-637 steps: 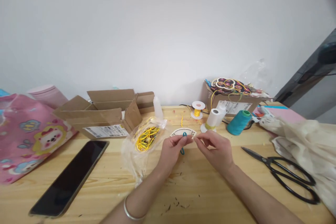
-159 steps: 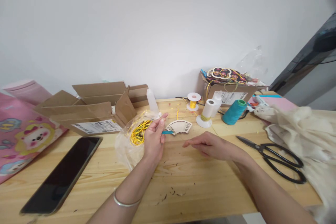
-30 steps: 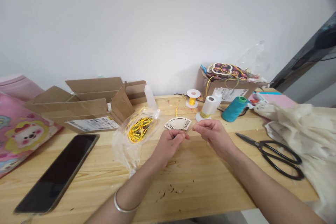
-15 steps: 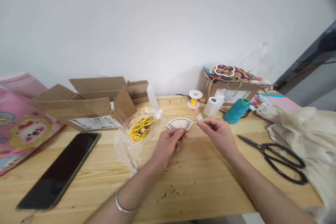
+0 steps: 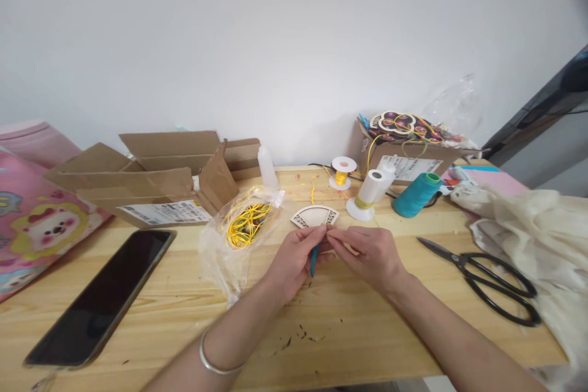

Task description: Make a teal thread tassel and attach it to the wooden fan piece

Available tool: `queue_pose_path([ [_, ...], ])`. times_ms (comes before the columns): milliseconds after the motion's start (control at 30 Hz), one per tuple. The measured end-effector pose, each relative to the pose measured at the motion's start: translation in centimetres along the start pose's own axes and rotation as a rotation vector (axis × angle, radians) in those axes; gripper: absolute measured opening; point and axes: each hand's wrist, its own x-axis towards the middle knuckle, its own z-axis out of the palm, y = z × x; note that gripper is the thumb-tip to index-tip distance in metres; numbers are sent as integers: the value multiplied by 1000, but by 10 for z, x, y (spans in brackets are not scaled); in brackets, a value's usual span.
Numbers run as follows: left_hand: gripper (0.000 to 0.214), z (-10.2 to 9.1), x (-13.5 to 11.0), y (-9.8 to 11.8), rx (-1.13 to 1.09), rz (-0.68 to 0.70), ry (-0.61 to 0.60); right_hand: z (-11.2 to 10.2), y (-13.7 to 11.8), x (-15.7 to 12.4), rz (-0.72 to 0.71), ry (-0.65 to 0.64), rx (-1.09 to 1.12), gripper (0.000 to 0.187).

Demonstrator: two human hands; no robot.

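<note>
My left hand (image 5: pixel 294 257) and my right hand (image 5: pixel 367 254) meet fingertip to fingertip over the wooden table (image 5: pixel 321 331). The left hand pinches a short teal cord (image 5: pixel 313 260) that hangs down below its fingers. The right hand's fingers are pinched closed at the cord's top end. Just beyond the fingertips lies a small fan-shaped wooden cut-out (image 5: pixel 315 216) with a yellow cord (image 5: pixel 313 191) at its far edge.
A clear bag of yellow cord (image 5: pixel 243 229) lies left of the hands, with a cardboard box (image 5: pixel 151 180) and a phone (image 5: pixel 98 297) further left. Thread spools (image 5: pixel 367 196), a teal thread cone (image 5: pixel 416 195) and black scissors (image 5: pixel 487 282) are to the right, beside cream fabric (image 5: pixel 537 245).
Half a second ago my hands were apart; they have come together and lower, nearer to me. The teal cord now hangs from the left fingers.
</note>
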Motion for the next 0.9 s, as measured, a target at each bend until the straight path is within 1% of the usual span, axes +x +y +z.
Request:
queue_pose_path([
  [167, 22, 1, -1, 1, -22, -16, 0, -1, -1, 0, 4, 3, -91, 23],
  [300, 25, 1, -2, 3, 18, -23, -18, -3, -1, 1, 72, 65, -28, 23],
  [467, 28, 1, -2, 2, 98, -71, 29, -4, 3, 5, 245, 188, 68, 23],
  [600, 30, 2, -3, 1, 196, -57, 34, -8, 5, 11, 444, 228, 280, 22],
  [667, 31, 3, -3, 1, 240, -47, 53, -9, 4, 12, 499, 235, 374, 21],
  [700, 30, 3, -3, 1, 258, -44, 67, -9, 2, 12, 502, 234, 397, 21],
  [767, 29, 4, -3, 2, 282, -35, 92, -8, -1, 11, 458, 208, 386, 20],
  [833, 28, 3, -2, 3, 277, -23, 82, -5, -4, 8, 354, 163, 318, 19],
  [900, 29, 3, -2, 2, 226, -13, 44, -1, -4, 4, 222, 105, 240, 19],
])
